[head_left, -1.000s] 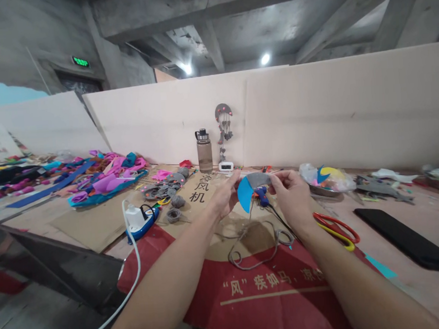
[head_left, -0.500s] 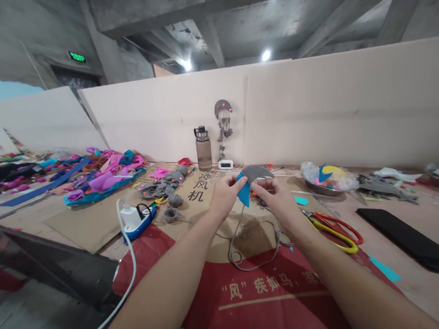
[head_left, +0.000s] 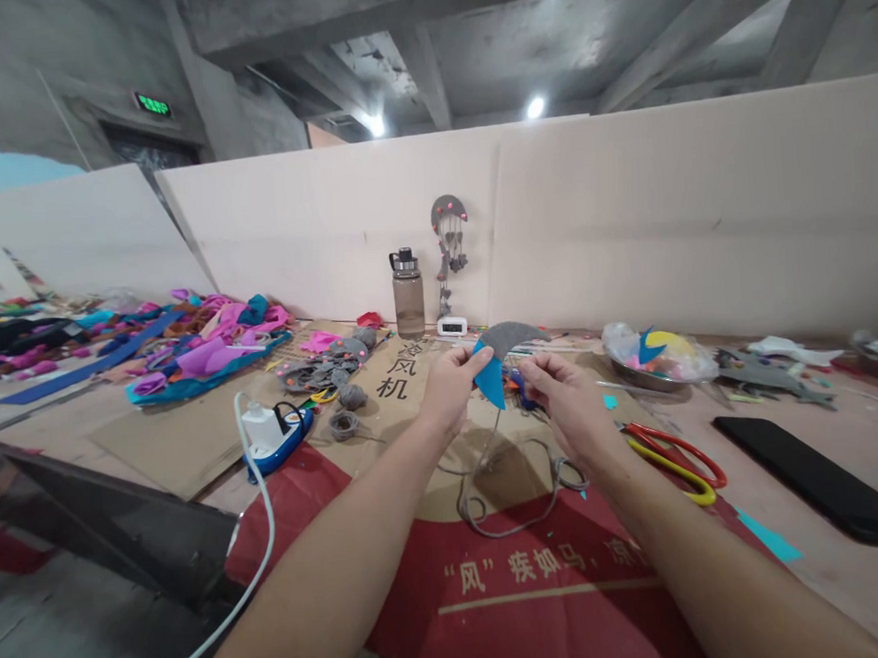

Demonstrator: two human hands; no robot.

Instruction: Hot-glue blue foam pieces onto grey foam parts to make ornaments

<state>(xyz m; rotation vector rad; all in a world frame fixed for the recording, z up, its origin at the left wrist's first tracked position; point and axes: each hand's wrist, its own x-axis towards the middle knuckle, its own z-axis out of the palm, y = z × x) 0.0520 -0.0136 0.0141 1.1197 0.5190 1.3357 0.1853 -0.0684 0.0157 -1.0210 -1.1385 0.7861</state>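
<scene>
My left hand (head_left: 454, 380) pinches a grey felt crescent (head_left: 513, 338) together with a blue felt piece (head_left: 490, 378) that hangs below its left end. Just right of them, my right hand (head_left: 559, 386) has thumb and fingertips pressed together; anything between them is too small to make out. A strand of grey yarn (head_left: 509, 533) runs down under the blue piece and lies in loose loops on the cardboard. Red-and-yellow-handled scissors (head_left: 681, 464) rest beside my right forearm.
A grey crescent hanging ornament (head_left: 448, 208) is on the back board, near a water bottle (head_left: 408, 299). Left are a yarn ball (head_left: 352, 396), grey felt pieces (head_left: 314, 373) and a power strip (head_left: 286, 445). To the right lie a black phone (head_left: 821, 478) and a bowl (head_left: 649, 376).
My right hand has shifted a little right and down, away from the blue piece. The crescent and blue piece stay in my left hand, the blue piece showing more.
</scene>
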